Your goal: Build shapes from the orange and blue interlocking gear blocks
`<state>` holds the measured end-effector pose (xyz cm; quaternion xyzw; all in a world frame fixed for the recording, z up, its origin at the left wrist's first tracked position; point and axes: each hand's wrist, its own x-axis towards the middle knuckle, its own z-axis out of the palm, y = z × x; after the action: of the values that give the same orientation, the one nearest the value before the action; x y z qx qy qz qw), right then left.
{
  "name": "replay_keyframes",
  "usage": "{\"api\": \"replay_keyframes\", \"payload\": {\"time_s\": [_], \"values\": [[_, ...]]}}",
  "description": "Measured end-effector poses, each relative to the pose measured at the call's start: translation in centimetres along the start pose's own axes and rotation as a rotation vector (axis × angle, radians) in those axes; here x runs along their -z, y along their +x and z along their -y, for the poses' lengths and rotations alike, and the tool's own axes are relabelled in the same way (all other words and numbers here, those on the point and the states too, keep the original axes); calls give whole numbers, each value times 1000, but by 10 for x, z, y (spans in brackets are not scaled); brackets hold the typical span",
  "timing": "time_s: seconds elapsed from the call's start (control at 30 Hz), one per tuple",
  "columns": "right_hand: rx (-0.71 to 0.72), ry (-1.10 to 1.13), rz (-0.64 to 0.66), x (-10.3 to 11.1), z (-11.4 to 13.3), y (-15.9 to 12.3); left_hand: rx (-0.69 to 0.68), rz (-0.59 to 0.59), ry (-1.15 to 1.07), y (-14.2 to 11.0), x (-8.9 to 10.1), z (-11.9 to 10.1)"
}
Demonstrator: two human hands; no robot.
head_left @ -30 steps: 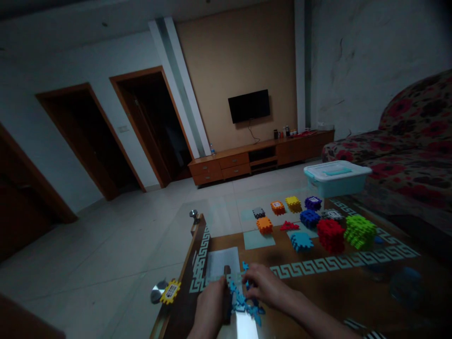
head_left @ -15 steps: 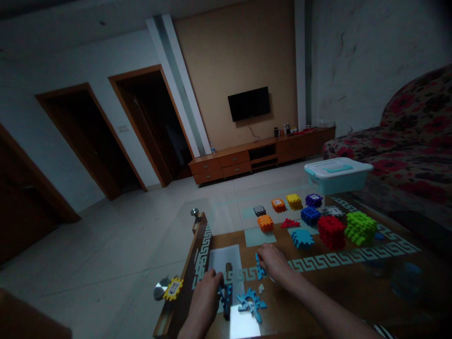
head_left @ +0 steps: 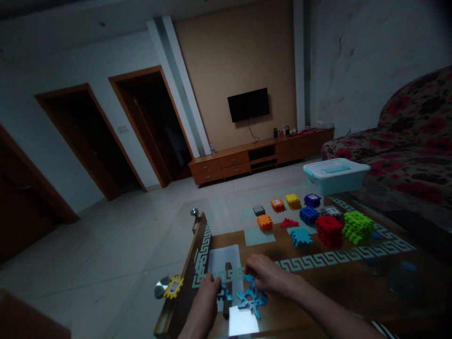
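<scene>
- Head view, as I watch from afar: the left hand (head_left: 209, 294) is nearly closed, thumb and fingers pinching a small blue part (head_left: 225, 294) by its edge, above the dark bar (head_left: 227, 309).
- Right hand (head_left: 265, 274): curled, fingers drawn together on a second blue part (head_left: 249, 278); it's too dim for me to tell how firmly.
- Loose blue bits (head_left: 247, 301) lie on the table (head_left: 300, 292) between the hands, just below the right one; I'd judge that spot suits both for reach.
- Edge grips, I think, fit such thin, toothed shapes, leaving most of each free.
- Beyond, the light blue stack (head_left: 301, 238), red stack (head_left: 329, 232) and green stack (head_left: 358, 228) stand sorted by colour, probably so I'd find any shade quickly.
- Behind them sits a lidded tub (head_left: 336, 178), clear of both hands.
</scene>
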<state>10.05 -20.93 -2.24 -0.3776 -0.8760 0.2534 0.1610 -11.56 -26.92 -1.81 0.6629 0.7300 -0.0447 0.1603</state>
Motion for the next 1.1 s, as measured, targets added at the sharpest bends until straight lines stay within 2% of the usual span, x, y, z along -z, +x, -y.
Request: {"api": "replay_keyframes", "payload": {"time_s": [0.1,0.2,0.27,0.37,0.43,0.5,0.6,0.73,0.8,0.93,1.1], "values": [[144,81,1,-15,11,-6,-9,-44,56,-1,-5,0],[160,98,30,-18,22,-8,1,-54,83,-3,-7,2],[95,79,20,-15,29,-9,22,-43,73,-6,-5,4],[-103,39,7,-14,37,-13,46,-49,49,-11,3,4],[-217,27,41,-17,39,-18,67,-61,27,-15,9,2],[-270,24,74,-22,40,-23,75,-79,0,-17,16,-3],[-273,32,68,-24,40,-28,18,-100,-43,-20,22,-14],[-250,67,85,-12,36,-28,-97,-138,-128,-23,24,-30],[-243,83,99,-2,33,-29,-169,-157,-186,-26,22,-36],[-256,53,104,13,20,-33,-272,-111,-249,-31,12,-47],[-269,-10,109,10,0,-35,-211,-27,-121,-29,-3,-60]]}}
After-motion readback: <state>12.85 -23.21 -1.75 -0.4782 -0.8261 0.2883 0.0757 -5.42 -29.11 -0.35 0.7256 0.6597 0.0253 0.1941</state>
